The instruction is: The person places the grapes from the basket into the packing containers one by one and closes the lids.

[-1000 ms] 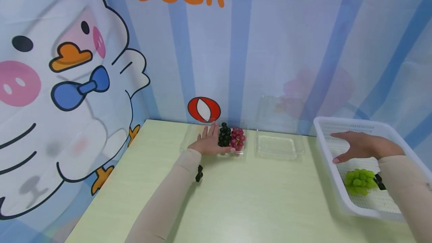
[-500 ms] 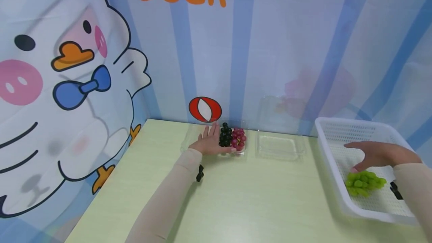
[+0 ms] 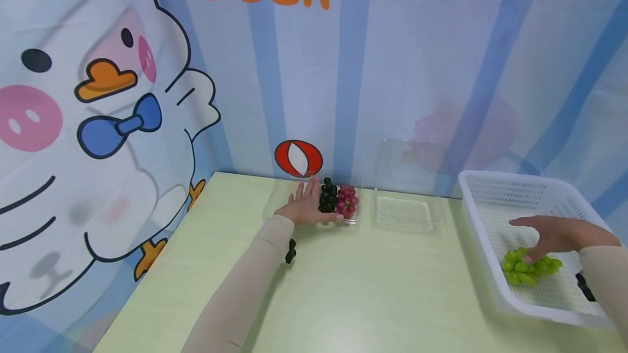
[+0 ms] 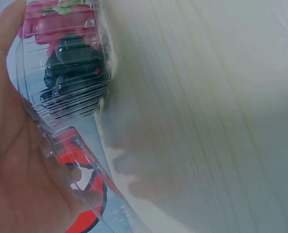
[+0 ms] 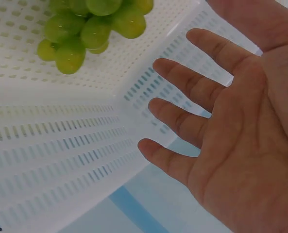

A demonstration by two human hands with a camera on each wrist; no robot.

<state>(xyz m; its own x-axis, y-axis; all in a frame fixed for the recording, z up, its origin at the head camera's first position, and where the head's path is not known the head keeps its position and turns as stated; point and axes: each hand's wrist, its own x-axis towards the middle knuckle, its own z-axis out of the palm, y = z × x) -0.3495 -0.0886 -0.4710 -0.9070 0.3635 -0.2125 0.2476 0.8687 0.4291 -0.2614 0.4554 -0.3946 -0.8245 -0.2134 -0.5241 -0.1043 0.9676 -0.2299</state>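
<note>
My left hand [image 3: 305,208] lies with fingers extended against a clear plastic clamshell box [image 3: 276,198], thumb along its near side. Inside that box sit a bunch of black grapes [image 3: 327,195] and a bunch of red grapes [image 3: 348,200], seen through ribbed plastic in the left wrist view. At the right, a bunch of green grapes [image 3: 519,274] lies on the floor of a white slotted basket [image 3: 485,266]. Over these grapes is my right hand [image 3: 559,234], its thumb overlapping them in the head view. The right wrist view shows its fingers [image 5: 180,124] spread and the palm bare.
Between the filled box and the basket stands a second clear clamshell box [image 3: 406,212], its lid raised against the curtain. The pale table [image 3: 363,293] runs back to a printed duck curtain [image 3: 309,70].
My right hand has lowered into the basket and shifted right toward the green grapes. The green grapes look slightly rearranged. My left hand stays where it was.
</note>
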